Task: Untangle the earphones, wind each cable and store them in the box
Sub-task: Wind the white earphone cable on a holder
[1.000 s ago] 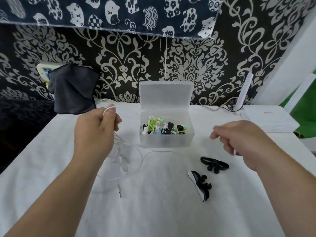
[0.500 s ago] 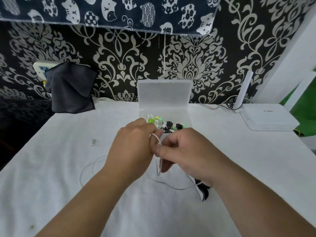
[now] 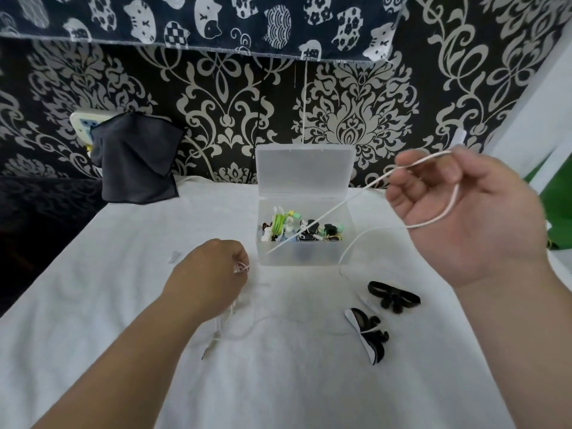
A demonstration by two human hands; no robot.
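right hand: raised up-right, away from left hand | white cable: now stretched taut between them

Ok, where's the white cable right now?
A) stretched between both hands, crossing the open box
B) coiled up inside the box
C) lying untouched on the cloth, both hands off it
A: the left hand pinches the white cable low near the cloth, and the raised right hand has it looped round its fingers, so the taut span crosses in front of the open box.
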